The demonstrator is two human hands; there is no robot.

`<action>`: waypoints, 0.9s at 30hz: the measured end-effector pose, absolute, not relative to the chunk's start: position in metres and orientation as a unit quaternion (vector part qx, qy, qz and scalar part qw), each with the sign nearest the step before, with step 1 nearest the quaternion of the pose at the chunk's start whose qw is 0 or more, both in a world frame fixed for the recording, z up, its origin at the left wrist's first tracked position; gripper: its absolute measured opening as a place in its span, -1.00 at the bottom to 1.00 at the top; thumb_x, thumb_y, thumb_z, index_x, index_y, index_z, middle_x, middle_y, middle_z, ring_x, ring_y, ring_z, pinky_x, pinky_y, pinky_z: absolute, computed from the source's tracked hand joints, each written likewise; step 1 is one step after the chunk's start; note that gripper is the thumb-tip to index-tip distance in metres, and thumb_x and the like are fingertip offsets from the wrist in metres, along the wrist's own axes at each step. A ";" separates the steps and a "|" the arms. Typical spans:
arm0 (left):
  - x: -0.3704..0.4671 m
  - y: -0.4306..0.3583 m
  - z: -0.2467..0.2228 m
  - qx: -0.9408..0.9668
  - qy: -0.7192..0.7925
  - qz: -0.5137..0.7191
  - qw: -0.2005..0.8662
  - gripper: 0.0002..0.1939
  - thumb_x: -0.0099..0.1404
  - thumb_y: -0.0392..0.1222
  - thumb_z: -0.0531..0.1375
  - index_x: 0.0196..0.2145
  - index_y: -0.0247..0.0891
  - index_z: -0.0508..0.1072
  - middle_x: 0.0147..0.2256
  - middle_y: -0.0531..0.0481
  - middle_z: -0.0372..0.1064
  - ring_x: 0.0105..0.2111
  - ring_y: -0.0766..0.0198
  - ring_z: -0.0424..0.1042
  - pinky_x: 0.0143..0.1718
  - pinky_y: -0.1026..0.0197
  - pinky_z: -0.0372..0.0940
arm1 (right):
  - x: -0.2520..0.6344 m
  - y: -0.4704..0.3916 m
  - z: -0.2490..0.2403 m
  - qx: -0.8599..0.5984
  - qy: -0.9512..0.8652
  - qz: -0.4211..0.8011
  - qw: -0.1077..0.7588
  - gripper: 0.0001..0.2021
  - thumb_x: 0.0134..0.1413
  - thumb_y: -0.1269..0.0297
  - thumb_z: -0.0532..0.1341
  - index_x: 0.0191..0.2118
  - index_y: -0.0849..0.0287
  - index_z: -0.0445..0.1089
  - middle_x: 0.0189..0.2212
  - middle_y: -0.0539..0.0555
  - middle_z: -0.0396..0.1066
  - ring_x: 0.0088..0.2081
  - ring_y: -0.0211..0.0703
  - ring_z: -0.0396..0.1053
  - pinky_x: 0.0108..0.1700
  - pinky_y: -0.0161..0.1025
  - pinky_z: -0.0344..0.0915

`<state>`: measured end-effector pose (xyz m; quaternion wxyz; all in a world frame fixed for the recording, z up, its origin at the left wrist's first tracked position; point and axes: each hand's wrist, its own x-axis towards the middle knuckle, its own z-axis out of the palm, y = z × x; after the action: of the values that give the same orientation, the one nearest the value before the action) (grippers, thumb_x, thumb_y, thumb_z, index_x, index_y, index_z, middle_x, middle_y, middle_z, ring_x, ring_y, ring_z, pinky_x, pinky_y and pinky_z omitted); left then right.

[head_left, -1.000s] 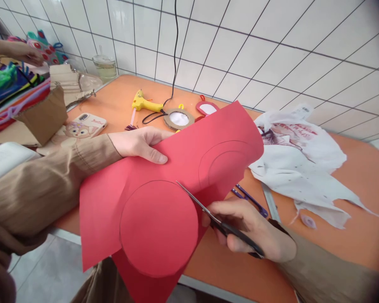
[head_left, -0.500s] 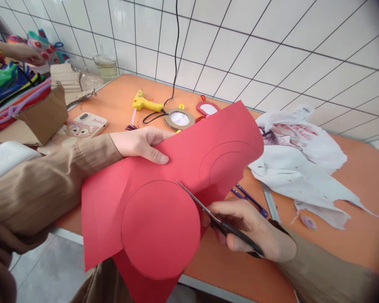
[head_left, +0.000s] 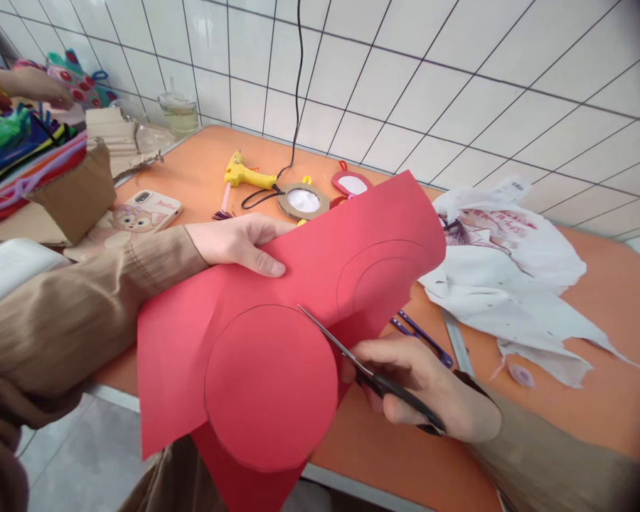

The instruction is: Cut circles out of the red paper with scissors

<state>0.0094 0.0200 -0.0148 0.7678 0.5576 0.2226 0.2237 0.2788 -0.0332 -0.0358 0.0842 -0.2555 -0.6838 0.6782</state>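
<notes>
A large sheet of red paper (head_left: 176,355) is held over the table's front edge, curling at its right end. My left hand (head_left: 248,245) grips its upper edge, thumb on top and the other fingers hidden behind. A drawn circle on the sheet is cut along its lower and right sides, forming a round flap (head_left: 272,391) still joined at the upper left. My right hand (head_left: 421,384) holds black-handled scissors (head_left: 400,398), their blades at the circle's upper right line. Two more curved pencil lines show on the curled part.
Behind the paper lie a yellow glue gun (head_left: 242,173), a cardboard ring (head_left: 320,201) and a phone (head_left: 144,213). Pipe cleaners (head_left: 26,156) fill a box at left, near another person's hand (head_left: 37,85). A plastic bag (head_left: 538,242) and purple tool (head_left: 427,338) lie right.
My hands, the scissors and the red paper stay almost still. At the far left, the other person's hand has shifted slightly.
</notes>
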 end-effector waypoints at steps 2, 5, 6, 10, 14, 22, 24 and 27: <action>0.009 0.020 -0.015 0.559 0.220 0.224 0.767 -0.55 0.14 -0.48 0.15 0.00 -0.26 0.34 -0.18 -0.05 0.48 -0.18 0.17 0.44 -0.15 0.22 0.30 | 0.279 -0.034 -0.035 -0.251 -0.685 0.678 0.086 -0.59 -0.02 -0.04 0.17 -0.40 0.32 0.29 -0.64 -0.09 0.04 -0.60 -0.38 -0.04 -0.59 -0.36 -0.12; 0.008 0.021 -0.016 0.561 0.216 0.222 0.767 -0.54 0.14 -0.48 0.15 0.00 -0.24 0.34 -0.16 -0.04 0.47 -0.18 0.17 0.44 -0.16 0.22 0.30 | 0.278 -0.034 -0.035 -0.243 -0.689 0.677 0.091 -0.60 -0.01 -0.03 0.16 -0.41 0.31 0.29 -0.63 -0.07 0.08 -0.60 -0.38 -0.01 -0.59 -0.36 -0.11; 0.008 0.021 -0.016 0.562 0.215 0.221 0.768 -0.54 0.14 -0.47 0.15 0.01 -0.23 0.34 -0.15 -0.04 0.47 -0.19 0.17 0.45 -0.16 0.21 0.30 | 0.278 -0.033 -0.034 -0.244 -0.690 0.676 0.090 -0.60 -0.01 -0.03 0.16 -0.41 0.31 0.29 -0.63 -0.07 0.09 -0.60 -0.38 -0.01 -0.59 -0.35 -0.10; 0.009 0.021 -0.015 0.563 0.215 0.220 0.767 -0.55 0.14 -0.46 0.16 0.00 -0.24 0.35 -0.17 -0.04 0.48 -0.18 0.16 0.44 -0.14 0.21 0.30 | 0.279 -0.033 -0.035 -0.244 -0.696 0.670 0.087 -0.59 -0.01 -0.05 0.15 -0.39 0.31 0.30 -0.64 -0.08 0.08 -0.60 -0.37 -0.01 -0.59 -0.35 -0.11; 0.009 0.020 -0.014 0.562 0.223 0.222 0.765 -0.55 0.13 -0.45 0.17 -0.01 -0.23 0.35 -0.17 -0.04 0.48 -0.16 0.13 0.43 -0.13 0.17 0.30 | 0.280 -0.032 -0.036 -0.252 -0.698 0.665 0.080 -0.57 -0.03 -0.07 0.16 -0.39 0.31 0.30 -0.64 -0.09 0.06 -0.61 -0.38 -0.03 -0.60 -0.36 -0.12; 0.009 0.021 -0.015 0.562 0.224 0.223 0.764 -0.55 0.11 -0.43 0.20 -0.01 -0.24 0.36 -0.17 -0.07 0.48 -0.17 0.12 0.44 -0.11 0.16 0.28 | 0.278 -0.033 -0.036 -0.275 -0.691 0.665 0.064 -0.54 -0.06 -0.10 0.16 -0.39 0.32 0.29 -0.66 -0.10 0.02 -0.61 -0.38 -0.03 -0.60 -0.37 -0.10; 0.009 0.021 -0.016 0.563 0.224 0.225 0.763 -0.55 0.11 -0.43 0.20 -0.01 -0.24 0.36 -0.17 -0.07 0.48 -0.19 0.13 0.45 -0.12 0.15 0.28 | 0.278 -0.033 -0.036 -0.277 -0.692 0.663 0.069 -0.52 -0.07 -0.12 0.15 -0.41 0.32 0.28 -0.66 -0.10 0.03 -0.61 -0.37 -0.03 -0.60 -0.36 -0.11; 0.009 0.021 -0.016 0.568 0.225 0.227 0.758 -0.55 0.10 -0.41 0.22 -0.02 -0.25 0.37 -0.17 -0.08 0.48 -0.21 0.13 0.46 -0.13 0.14 0.29 | 0.280 -0.032 -0.036 -0.271 -0.694 0.663 0.069 -0.51 -0.08 -0.13 0.15 -0.40 0.32 0.28 -0.64 -0.08 0.05 -0.60 -0.36 -0.01 -0.59 -0.35 -0.09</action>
<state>0.0093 0.0213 -0.0160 0.7583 0.5680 0.2255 0.2268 0.2798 -0.0325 -0.0363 0.0687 -0.2714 -0.6943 0.6630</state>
